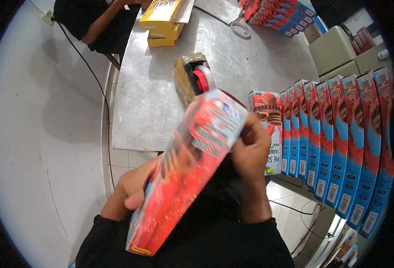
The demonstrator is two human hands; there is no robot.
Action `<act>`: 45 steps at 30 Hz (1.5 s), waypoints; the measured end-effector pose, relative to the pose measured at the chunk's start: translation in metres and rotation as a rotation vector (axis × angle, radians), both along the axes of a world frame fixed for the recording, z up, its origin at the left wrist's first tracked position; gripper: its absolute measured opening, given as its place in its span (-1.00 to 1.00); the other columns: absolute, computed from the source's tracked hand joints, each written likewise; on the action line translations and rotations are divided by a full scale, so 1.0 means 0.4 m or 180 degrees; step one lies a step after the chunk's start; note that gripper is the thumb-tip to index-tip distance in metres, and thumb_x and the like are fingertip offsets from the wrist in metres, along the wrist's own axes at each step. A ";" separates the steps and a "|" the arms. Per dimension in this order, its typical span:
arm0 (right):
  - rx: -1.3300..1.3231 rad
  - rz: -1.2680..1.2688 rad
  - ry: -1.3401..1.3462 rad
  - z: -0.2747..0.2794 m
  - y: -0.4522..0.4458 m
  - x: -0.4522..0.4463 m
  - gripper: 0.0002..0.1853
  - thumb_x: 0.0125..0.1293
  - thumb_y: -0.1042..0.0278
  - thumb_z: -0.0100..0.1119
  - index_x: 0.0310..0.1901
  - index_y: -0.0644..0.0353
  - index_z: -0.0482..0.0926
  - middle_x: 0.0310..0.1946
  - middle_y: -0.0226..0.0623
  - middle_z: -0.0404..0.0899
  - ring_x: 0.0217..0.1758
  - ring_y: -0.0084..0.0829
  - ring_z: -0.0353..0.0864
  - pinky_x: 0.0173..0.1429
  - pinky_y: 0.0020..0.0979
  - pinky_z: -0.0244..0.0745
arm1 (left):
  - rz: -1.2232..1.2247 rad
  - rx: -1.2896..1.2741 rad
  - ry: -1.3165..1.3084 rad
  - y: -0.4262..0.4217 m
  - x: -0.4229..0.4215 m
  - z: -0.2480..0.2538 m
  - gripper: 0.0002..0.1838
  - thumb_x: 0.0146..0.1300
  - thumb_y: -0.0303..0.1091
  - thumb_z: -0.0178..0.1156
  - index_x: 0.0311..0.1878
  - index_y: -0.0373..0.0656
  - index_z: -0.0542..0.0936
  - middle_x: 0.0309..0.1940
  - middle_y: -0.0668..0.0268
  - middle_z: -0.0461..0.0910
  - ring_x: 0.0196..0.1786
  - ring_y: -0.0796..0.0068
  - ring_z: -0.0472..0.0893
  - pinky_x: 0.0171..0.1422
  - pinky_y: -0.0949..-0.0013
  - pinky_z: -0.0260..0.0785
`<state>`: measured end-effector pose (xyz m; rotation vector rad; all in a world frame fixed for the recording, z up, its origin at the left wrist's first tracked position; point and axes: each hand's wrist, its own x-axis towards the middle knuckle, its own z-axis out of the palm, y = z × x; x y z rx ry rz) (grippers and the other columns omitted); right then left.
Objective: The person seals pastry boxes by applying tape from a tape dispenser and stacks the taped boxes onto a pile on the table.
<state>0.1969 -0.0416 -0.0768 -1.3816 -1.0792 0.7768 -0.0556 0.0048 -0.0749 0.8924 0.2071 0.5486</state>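
A glossy printed carton (183,174) tilts before the metal bench (139,98). The left hand (136,187) clamps it, fingers partly hidden; the right hand (252,154) curls its fingers at the upper end, grip unclear. Beyond the carton, a rough, tape-covered holder (184,85) contains a tape roll (209,77); rightward, upright boxes (333,138) show inverted "STRAW".

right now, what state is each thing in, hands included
held box: tilted, one end raised; too blurred to tell if open
left hand: gripping the held box
right hand: fingers curled at its upper end
tape dispenser: on the table, roll in it
yellow boxes: stacked
row of boxes: standing upright, side by side
far red and blue boxes: grouped at the table's far end
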 end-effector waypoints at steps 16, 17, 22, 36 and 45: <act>-0.0239 -0.0137 -0.0646 0.039 -0.107 0.005 -0.89 0.33 0.38 0.42 -0.25 0.24 0.74 -0.21 -0.27 0.59 -0.09 -0.32 0.59 0.11 -0.35 0.45 | 0.1936 -0.0724 0.0264 0.162 0.115 -0.018 -0.46 0.53 -0.01 0.22 0.31 -0.24 0.43 0.08 0.20 0.69 0.03 0.41 0.75 0.16 0.28 0.64; 0.0153 0.0000 -0.0549 0.076 -0.096 -0.008 -0.88 0.31 0.37 0.44 -0.25 0.24 0.74 -0.24 -0.28 0.58 -0.13 -0.31 0.59 0.08 -0.35 0.47 | 0.1902 -0.0750 0.0302 0.148 0.127 -0.014 -0.46 0.53 -0.01 0.22 0.31 -0.24 0.43 0.08 0.20 0.69 0.03 0.41 0.75 0.16 0.28 0.64; 0.0432 0.0688 -0.1178 0.023 -0.038 -0.002 -0.80 0.32 0.35 0.43 -0.32 0.28 0.63 -0.42 -0.18 0.58 -0.34 -0.21 0.57 -0.25 -0.24 0.42 | 0.1821 -0.0216 0.0356 0.061 0.151 0.063 -0.45 0.60 -0.04 0.09 0.41 -0.28 0.37 0.24 0.14 0.59 0.20 0.39 0.67 0.33 0.24 0.54; 0.1128 0.0633 -0.1366 0.110 -0.121 0.017 -0.67 0.08 0.23 0.56 -0.28 0.25 0.63 -0.34 -0.21 0.59 -0.30 -0.17 0.56 -0.24 -0.23 0.42 | 0.1840 -0.0002 0.0496 0.019 0.226 0.157 -0.38 0.53 0.01 0.21 0.39 -0.30 0.37 0.13 0.16 0.66 0.05 0.46 0.74 0.15 0.36 0.63; 0.2781 0.1581 -0.1291 0.129 -0.154 0.018 -0.68 -0.05 0.21 0.44 -0.28 0.22 0.71 -0.19 -0.21 0.72 -0.07 -0.16 0.75 0.05 -0.02 0.66 | 0.0249 -0.1102 0.1580 -0.082 0.172 0.147 0.04 0.33 0.34 0.28 0.57 -0.28 0.19 0.33 0.21 0.52 0.30 0.45 0.58 0.41 0.29 0.44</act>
